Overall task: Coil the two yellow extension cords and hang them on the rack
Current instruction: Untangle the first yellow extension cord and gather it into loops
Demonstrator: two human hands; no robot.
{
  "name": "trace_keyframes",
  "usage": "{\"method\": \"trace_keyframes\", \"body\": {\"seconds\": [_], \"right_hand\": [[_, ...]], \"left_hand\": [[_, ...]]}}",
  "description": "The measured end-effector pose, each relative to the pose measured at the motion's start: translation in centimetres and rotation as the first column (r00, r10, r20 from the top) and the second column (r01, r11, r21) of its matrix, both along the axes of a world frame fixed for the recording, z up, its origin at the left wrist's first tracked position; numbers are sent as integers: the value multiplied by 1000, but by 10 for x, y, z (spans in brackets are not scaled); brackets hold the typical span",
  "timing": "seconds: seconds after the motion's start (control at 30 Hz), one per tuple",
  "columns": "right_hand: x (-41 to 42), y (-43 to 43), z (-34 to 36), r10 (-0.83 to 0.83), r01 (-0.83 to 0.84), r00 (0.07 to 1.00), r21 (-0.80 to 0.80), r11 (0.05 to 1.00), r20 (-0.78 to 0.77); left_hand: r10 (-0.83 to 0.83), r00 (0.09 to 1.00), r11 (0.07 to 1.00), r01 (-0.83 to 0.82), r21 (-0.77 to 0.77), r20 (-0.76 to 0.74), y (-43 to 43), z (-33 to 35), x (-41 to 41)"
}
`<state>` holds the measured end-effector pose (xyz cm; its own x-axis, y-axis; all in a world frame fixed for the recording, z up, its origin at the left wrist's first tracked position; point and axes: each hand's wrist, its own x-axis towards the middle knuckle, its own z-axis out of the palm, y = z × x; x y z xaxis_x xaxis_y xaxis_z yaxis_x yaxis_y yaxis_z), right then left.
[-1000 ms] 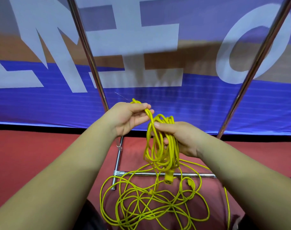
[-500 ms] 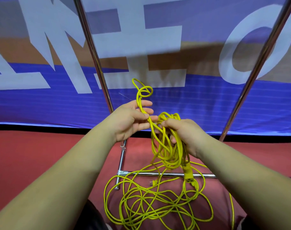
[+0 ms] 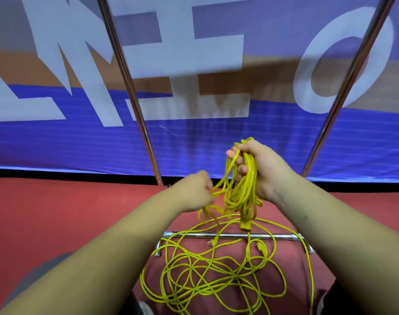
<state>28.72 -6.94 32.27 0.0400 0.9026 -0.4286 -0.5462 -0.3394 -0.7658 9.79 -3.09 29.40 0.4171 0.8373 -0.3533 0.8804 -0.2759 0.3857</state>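
Observation:
My right hand (image 3: 262,169) grips the top of a bunch of yellow cord loops (image 3: 241,196), which hangs down in front of me with its plug end (image 3: 245,225) dangling. My left hand (image 3: 194,192), blurred, is lower and to the left and holds a strand of the same cord. A loose tangle of yellow extension cord (image 3: 212,276) lies on the red floor below my hands. The metal rack (image 3: 134,98) stands just behind, its base bar (image 3: 230,235) crossing over the tangle.
The rack's second slanted metal pole (image 3: 344,92) rises at the right. A blue banner with large white letters (image 3: 194,64) hangs behind the rack. Red floor (image 3: 57,212) spreads to the left. My knees sit at the bottom edge.
My right hand has risen with the coiled loops. My left hand has dropped from beside the coil's top to lower left, taking a strand down with it.

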Motion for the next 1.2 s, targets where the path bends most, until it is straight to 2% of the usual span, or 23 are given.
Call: {"method": "trace_keyframes", "body": {"seconds": [0.07,0.13,0.2,0.27,0.33,0.37,0.43,0.5,0.57,0.63,0.73,0.8,0.83,0.87,0.9,0.97,1.0,1.03,1.07,1.1,1.13,1.2], "right_hand": [[-6,-1,2,-19,19,1000,-21,1000,-4],[-5,-1,3,-52,53,999,-25,998,6],[1,0,2,-93,93,996,-22,995,-7],[8,1,3,-123,123,992,-18,992,-20],[13,0,6,-136,136,991,-19,990,7],[15,-1,7,-126,127,991,-24,992,44],[17,-2,6,-50,57,987,-38,998,151],[15,-3,2,64,-50,962,-60,997,264],[10,-5,-2,160,-140,924,-82,987,348],[5,-8,-5,235,-212,899,-102,972,371],[2,-11,-4,305,-284,888,-112,952,343],[1,-13,-3,303,-289,882,-93,953,362],[0,-14,-2,280,-271,883,-78,959,377],[-2,-15,-1,245,-240,890,-62,969,385],[-4,-16,0,197,-194,904,-45,980,380],[-6,-12,2,87,-85,938,-20,996,336],[-5,-9,3,48,-47,952,-12,999,304],[-4,-6,3,29,-28,961,-7,1000,275],[-2,-2,4,22,-22,968,-3,1000,252],[1,0,4,17,-18,972,-2,1000,235],[4,2,5,11,-11,974,-2,1000,227],[9,5,6,-7,7,975,-3,1000,224]], "left_hand": [[-181,979,983,184,-24,93,-13,-5,15],[-251,963,968,247,42,101,-18,-4,22],[-234,963,971,227,70,137,-15,0,22],[-190,954,981,178,74,233,-9,7,17],[-106,911,994,83,74,399,-4,16,15],[-28,860,999,13,33,509,-2,20,15],[169,691,986,-125,-114,703,0,32,17],[366,425,930,-179,-319,828,4,49,20],[535,115,843,-137,-520,837,12,61,22],[631,-109,765,-82,-639,768,22,64,20],[694,-347,670,-8,-742,631,30,63,15],[707,-404,647,36,-762,581,33,58,11],[715,-374,649,42,-759,591,34,56,10],[724,-293,659,27,-752,624,34,55,10],[725,-158,677,-17,-736,670,33,53,10],[674,217,737,-144,-660,706,24,49,12],[612,414,779,-169,-604,674,19,44,12],[521,584,817,-132,-561,622,14,38,11],[405,715,839,-43,-542,570,8,32,10],[261,805,849,71,-524,532,3,25,10],[111,855,857,175,-484,507,-1,18,10],[-98,898,915,251,-316,429,-5,7,13]]}}
